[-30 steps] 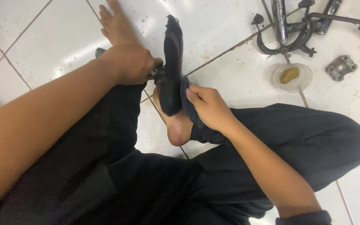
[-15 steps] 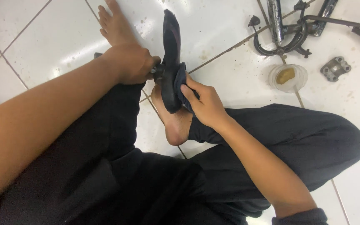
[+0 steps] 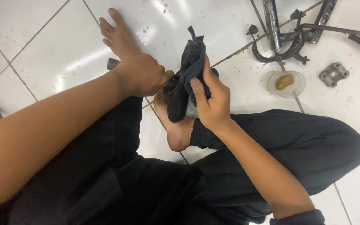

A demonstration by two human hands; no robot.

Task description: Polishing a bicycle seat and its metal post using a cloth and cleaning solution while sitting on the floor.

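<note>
On white tiled floor, seated cross-legged; left hand fisted tight on small dark part, mostly hidden; right hand clamped on dark cloth wrapped over it, above bare foot; best rubbed firmly, part held steady; clear dish, metal frame near.

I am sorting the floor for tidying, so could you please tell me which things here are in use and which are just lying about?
In hand:
- dark cloth, gripped by the right hand
- dark part under the cloth, held by the left hand

Lying about on the tiled floor:
- clear dish with a brownish lump
- grey metal bracket
- black metal frame parts
- small dark piece
</note>
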